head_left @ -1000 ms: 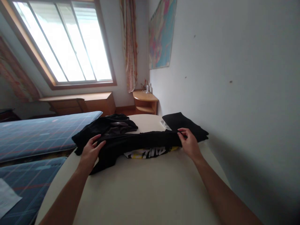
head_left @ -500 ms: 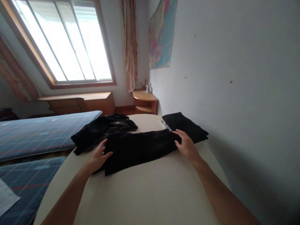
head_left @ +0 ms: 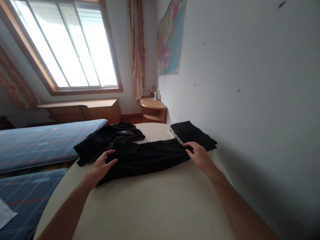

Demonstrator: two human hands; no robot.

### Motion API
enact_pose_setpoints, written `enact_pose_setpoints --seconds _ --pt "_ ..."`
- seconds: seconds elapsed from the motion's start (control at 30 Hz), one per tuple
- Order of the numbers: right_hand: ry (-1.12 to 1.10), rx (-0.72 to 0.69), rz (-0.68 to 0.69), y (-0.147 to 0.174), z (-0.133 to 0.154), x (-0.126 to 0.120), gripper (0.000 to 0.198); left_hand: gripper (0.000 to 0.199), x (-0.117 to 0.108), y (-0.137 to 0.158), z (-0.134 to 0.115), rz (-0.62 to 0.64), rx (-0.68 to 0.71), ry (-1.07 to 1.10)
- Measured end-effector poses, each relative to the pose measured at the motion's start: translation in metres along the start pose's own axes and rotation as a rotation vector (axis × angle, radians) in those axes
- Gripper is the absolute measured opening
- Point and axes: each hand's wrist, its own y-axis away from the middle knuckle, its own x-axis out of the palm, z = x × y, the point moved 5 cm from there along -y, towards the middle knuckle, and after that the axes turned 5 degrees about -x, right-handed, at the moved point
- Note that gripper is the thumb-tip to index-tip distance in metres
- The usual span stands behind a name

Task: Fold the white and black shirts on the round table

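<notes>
Black garment (head_left: 147, 158) lay across the table (head_left: 140, 206) at our twelve o'clock. Our left hand (head_left: 101, 166) met its nine-o'clock end, our right hand (head_left: 198, 156) its three-o'clock end, both loosely curled; whether either pinched it, we couldn't tell. Folded black cloth (head_left: 192, 133) sat at one o'clock, a dark heap (head_left: 100, 140) at eleven.

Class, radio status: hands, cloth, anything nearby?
Left hand, right hand open at opposite ends of black cloth. Cloth on table. Crumpled clothes beyond left hand, folded clothing beyond right.
</notes>
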Motion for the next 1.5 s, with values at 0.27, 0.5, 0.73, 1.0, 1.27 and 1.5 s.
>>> enact_pose_setpoints --seconds 0.27,0.5,0.73,1.0,1.27,1.5 --pt "0.016 0.106 0.3 0.056 -0.005 -0.004 0.027 0.096 0.011 0.051 0.041 0.406 -0.129 0.18" --pt "0.123 0.044 0.234 0.084 -0.007 -0.004 0.034 0.07 -0.004 0.057 0.062 0.203 0.041 0.08" --pt "0.25 -0.019 0.241 0.074 -0.007 0.005 0.022 0.066 -0.011 0.058 0.064 0.102 0.117 0.076" --pt "0.21 -0.047 0.107 0.081 -0.007 0.003 0.019 0.071 -0.008 0.063 0.059 0.107 0.117 0.079" --pt "0.132 -0.035 0.111 0.083 -0.016 0.006 0.023 0.072 -0.007 0.066 0.06 0.08 0.114 0.034" --pt "0.105 -0.024 0.081 0.083 -0.017 0.005 0.021 0.065 -0.008 0.066 0.048 0.022 0.118 0.066"
